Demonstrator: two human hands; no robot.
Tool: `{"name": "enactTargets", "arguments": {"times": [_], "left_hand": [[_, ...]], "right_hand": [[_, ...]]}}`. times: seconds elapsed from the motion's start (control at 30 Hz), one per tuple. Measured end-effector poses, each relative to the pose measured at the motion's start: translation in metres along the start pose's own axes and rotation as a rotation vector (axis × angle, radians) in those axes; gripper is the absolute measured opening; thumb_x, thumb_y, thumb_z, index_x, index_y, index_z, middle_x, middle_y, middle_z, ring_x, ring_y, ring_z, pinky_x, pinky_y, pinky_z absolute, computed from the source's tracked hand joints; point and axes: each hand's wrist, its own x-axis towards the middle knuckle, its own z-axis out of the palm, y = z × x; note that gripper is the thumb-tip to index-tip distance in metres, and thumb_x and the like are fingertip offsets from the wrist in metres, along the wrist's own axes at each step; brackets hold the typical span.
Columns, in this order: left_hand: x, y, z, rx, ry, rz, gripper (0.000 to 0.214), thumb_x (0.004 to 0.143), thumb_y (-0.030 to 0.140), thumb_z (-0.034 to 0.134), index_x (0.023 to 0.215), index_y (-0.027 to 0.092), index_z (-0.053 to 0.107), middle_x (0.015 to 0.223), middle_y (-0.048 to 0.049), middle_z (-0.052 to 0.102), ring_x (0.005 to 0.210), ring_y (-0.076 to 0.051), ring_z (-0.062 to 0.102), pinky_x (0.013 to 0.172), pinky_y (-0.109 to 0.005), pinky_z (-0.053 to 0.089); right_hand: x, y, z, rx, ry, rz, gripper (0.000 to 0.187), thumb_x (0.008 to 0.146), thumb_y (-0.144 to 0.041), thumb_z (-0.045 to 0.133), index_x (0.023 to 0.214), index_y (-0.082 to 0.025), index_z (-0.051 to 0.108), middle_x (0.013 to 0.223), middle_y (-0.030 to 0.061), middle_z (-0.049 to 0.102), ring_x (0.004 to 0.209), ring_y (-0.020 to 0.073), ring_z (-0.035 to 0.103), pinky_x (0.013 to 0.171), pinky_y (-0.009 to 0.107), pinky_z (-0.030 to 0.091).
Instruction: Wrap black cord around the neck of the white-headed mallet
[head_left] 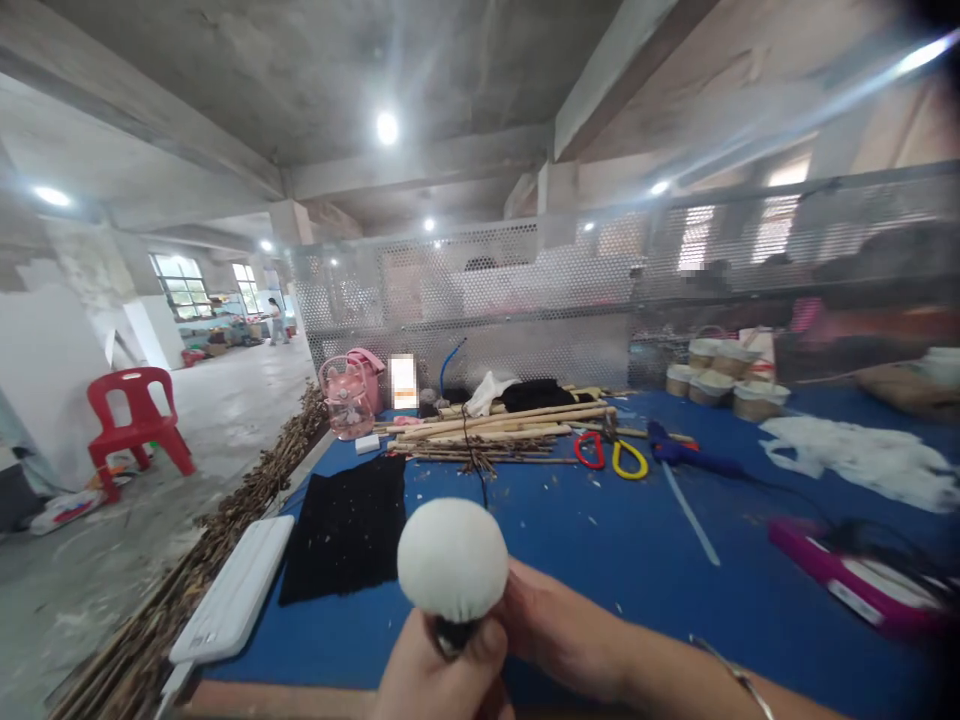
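A white, round, mushroom-like padded cap (452, 558) on a dark stem is held up over the near edge of the blue table (645, 560). My left hand (439, 668) is closed around the dark stem just below the cap. My right hand (551, 625) is closed too, pressed against the stem and the cap's underside from the right; a thin bangle sits on that wrist. A black cloth (346, 528) lies on the table just left of the cap.
Wooden sticks (495, 428), red and yellow scissors (611, 455), a blue glue gun (679, 452), white fluff (855, 455), a pink tool (847, 575), a pink jug (346, 398), round tubs (724, 380) and a white tray (236, 590) are around. A twig pile and a red chair (135, 420) stand left; a person walks far off.
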Motion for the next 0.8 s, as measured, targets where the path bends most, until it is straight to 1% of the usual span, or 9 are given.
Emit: {"name": "enactTargets", "arguments": {"times": [0.07, 0.13, 0.23, 0.33, 0.4, 0.47, 0.57, 0.63, 0.8], "left_hand": [[-0.013, 0.012, 0.006, 0.119, -0.034, -0.008, 0.053, 0.065, 0.063, 0.056, 0.075, 0.011, 0.058, 0.038, 0.0004, 0.049, 0.03, -0.007, 0.039, 0.033, -0.019, 0.029], [-0.023, 0.026, 0.004, 0.168, -0.045, 0.004, 0.05, 0.07, 0.061, 0.053, 0.08, 0.012, 0.058, 0.039, 0.0016, 0.048, 0.033, -0.007, 0.04, 0.034, -0.017, 0.029], [-0.032, 0.04, -0.005, 0.216, 0.0, 0.102, 0.045, 0.074, 0.056, 0.051, 0.086, 0.013, 0.057, 0.037, 0.0046, 0.043, 0.033, -0.005, 0.034, 0.034, -0.016, 0.022], [-0.033, 0.043, -0.009, 0.249, 0.027, 0.166, 0.043, 0.074, 0.055, 0.052, 0.084, 0.013, 0.055, 0.037, 0.0072, 0.037, 0.034, -0.004, 0.029, 0.034, -0.016, 0.02], [-0.029, 0.039, -0.005, 0.264, -0.007, 0.164, 0.04, 0.073, 0.055, 0.053, 0.076, 0.015, 0.051, 0.04, 0.0084, 0.034, 0.035, -0.004, 0.026, 0.034, -0.016, 0.02], [-0.021, 0.035, 0.002, 0.256, -0.085, 0.132, 0.038, 0.073, 0.054, 0.054, 0.069, 0.017, 0.044, 0.044, 0.0088, 0.032, 0.035, -0.003, 0.025, 0.033, -0.016, 0.019], [-0.006, 0.03, 0.012, 0.099, -0.257, 0.04, 0.033, 0.075, 0.047, 0.056, 0.071, 0.019, 0.038, 0.053, 0.0082, 0.033, 0.037, -0.002, 0.024, 0.033, -0.014, 0.016], [0.003, 0.029, 0.014, -0.087, -0.342, -0.01, 0.026, 0.076, 0.04, 0.054, 0.077, 0.02, 0.038, 0.058, 0.0071, 0.037, 0.038, -0.002, 0.025, 0.033, -0.012, 0.015], [0.017, 0.033, 0.01, -0.301, -0.252, 0.139, 0.02, 0.076, 0.029, 0.054, 0.078, 0.019, 0.037, 0.066, 0.0042, 0.043, 0.043, -0.002, 0.032, 0.035, -0.011, 0.019]], "right_hand": [[-0.02, 0.022, 0.019, 0.127, -0.058, 0.001, 0.052, 0.066, -0.068, 0.053, 0.098, -0.027, 0.057, 0.063, -0.0003, 0.054, 0.059, 0.0145, 0.054, 0.061, 0.027, 0.042], [-0.043, 0.035, 0.028, 0.134, -0.029, 0.019, 0.052, 0.063, -0.067, 0.057, 0.089, -0.022, 0.061, 0.061, 0.0008, 0.052, 0.051, 0.0105, 0.048, 0.05, 0.021, 0.036], [-0.085, 0.033, 0.025, 0.086, 0.233, 0.019, 0.044, 0.066, -0.056, 0.063, 0.084, -0.016, 0.061, 0.054, -0.0024, 0.044, 0.041, 0.0037, 0.029, 0.04, 0.016, 0.019], [-0.132, 0.017, 0.008, 0.046, 0.518, -0.036, 0.035, 0.069, -0.049, 0.064, 0.075, -0.017, 0.055, 0.047, -0.0079, 0.03, 0.039, 0.003, 0.016, 0.039, 0.017, 0.012], [-0.16, 0.005, -0.006, -0.103, 0.596, -0.043, 0.035, 0.068, -0.05, 0.064, 0.073, -0.017, 0.054, 0.046, -0.009, 0.025, 0.039, 0.0033, 0.013, 0.038, 0.018, 0.011], [-0.178, -0.008, -0.02, -0.401, 0.678, -0.004, 0.034, 0.07, -0.05, 0.062, 0.071, -0.016, 0.055, 0.049, -0.0069, 0.03, 0.041, 0.0048, 0.02, 0.04, 0.019, 0.016], [-0.183, -0.022, -0.042, -0.911, 0.853, 0.043, 0.031, 0.075, -0.046, 0.055, 0.066, -0.017, 0.057, 0.056, -0.0026, 0.043, 0.052, 0.0093, 0.036, 0.049, 0.021, 0.028], [-0.176, -0.026, -0.056, -1.103, 0.912, 0.059, 0.03, 0.076, -0.045, 0.051, 0.067, -0.018, 0.058, 0.057, -0.0022, 0.047, 0.056, 0.0118, 0.041, 0.054, 0.023, 0.032], [-0.144, -0.025, -0.079, -1.262, 0.855, 0.072, 0.03, 0.079, -0.043, 0.044, 0.068, -0.019, 0.058, 0.059, -0.0011, 0.053, 0.058, 0.0153, 0.048, 0.057, 0.026, 0.036]]}}
